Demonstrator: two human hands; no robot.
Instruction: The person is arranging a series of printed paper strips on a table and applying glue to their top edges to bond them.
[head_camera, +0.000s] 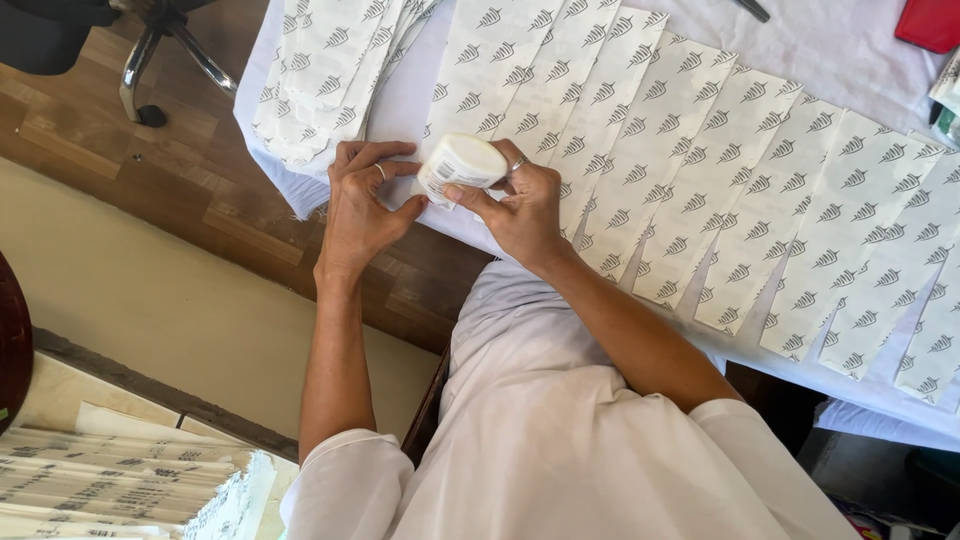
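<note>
Small white cylindrical plastic jar (460, 163) at worktop's (850, 50) near edge, 9 o'clock of overlapped patterned white paper strips (720, 180); right hand (515, 205) fingers grasp it, left hand (362, 200) fingers pinch its label to steady it.

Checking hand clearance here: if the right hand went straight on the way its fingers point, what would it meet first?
Probably the left hand, just beyond the small white round jar that the right hand already grips; depth is uncertain.
</note>
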